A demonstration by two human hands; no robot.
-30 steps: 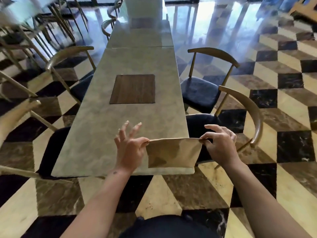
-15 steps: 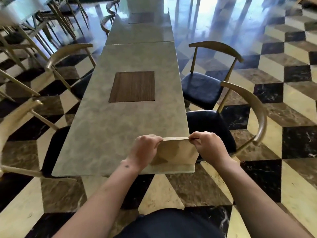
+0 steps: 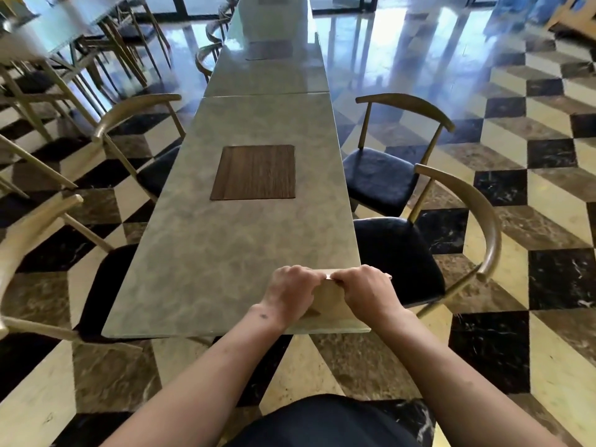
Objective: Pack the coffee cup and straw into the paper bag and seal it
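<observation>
A brown paper bag (image 3: 330, 300) stands at the near right corner of the grey marble table (image 3: 232, 253). My left hand (image 3: 290, 293) and my right hand (image 3: 371, 293) both pinch the bag's top edge, almost touching each other at its middle. Most of the bag is hidden behind my hands; only a narrow strip shows between them. The coffee cup and the straw are not visible.
A dark wooden inlay (image 3: 254, 172) lies in the table's middle. Chairs with curved wooden backs and dark seats stand on both sides, the nearest at the right (image 3: 400, 259) and at the left (image 3: 106, 285). Around it is a glossy checkered floor.
My hands have slid inward along the bag's top edge from its two corners until they nearly meet. The left fingers, spread before, are now curled on the paper.
</observation>
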